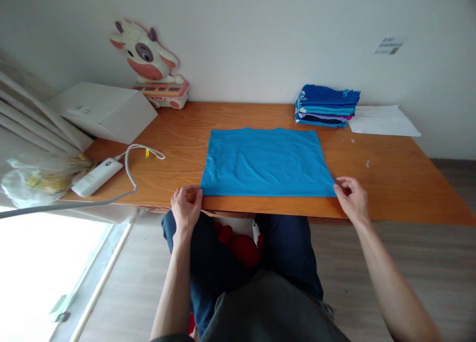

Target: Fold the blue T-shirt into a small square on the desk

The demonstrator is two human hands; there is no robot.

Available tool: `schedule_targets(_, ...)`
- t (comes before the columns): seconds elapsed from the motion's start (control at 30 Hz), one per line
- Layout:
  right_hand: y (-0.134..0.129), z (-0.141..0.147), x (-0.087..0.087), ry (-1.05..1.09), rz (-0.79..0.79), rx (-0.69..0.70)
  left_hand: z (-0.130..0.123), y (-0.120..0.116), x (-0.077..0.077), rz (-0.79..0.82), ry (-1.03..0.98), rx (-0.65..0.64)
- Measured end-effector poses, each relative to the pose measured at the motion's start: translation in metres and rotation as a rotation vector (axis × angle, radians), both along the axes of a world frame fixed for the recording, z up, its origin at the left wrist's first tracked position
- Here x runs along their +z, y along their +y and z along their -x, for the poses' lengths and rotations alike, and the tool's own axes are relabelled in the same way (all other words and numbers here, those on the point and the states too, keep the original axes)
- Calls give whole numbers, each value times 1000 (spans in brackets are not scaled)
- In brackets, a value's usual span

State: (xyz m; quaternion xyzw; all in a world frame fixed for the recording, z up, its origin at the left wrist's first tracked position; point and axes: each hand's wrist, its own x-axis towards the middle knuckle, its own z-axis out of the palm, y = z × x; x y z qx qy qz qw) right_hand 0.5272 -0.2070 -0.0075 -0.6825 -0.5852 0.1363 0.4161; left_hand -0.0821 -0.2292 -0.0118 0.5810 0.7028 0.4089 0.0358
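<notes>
White wall backs one long wooden desk [390,183] in the head view. One blue cloth [266,162] lies flat near the front edge, folded to a rectangle. The left hand [186,206] pinches its near left corner, fingers closed on the fabric; the right hand [353,197] pinches the near right corner likewise. One stack of folded blue garments [326,105] sits at the back, just beside one white sheet of paper [383,120]. On the left are one cow-shaped toy keyboard [152,67], one white box [106,110], one white power pack [97,177] with its cable, and one crumpled plastic bag [35,180].
</notes>
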Motion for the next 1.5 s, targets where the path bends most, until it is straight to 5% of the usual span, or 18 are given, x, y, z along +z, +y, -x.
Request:
schedule_targets(0.37,-3,0,-5,29,-12,16,-5,-1,7,18,-4,-78)
schedule_targets(0.6,0,-9,-14,-12,-43,-90,1,4,8,40,7,-134)
schedule_targets(0.87,3,-12,-13,53,8,1,35,29,17,240,-254,-426)
schedule_targets(1.17,-1,-5,-10,-62,61,68,32,15,10,194,-111,-281)
schedule_targets(1.3,-2,-7,-9,-50,36,51,34,15,12,215,-166,-298)
schedule_targets(1.5,-3,-11,-12,-103,39,50,38,10,18,227,29,-301)
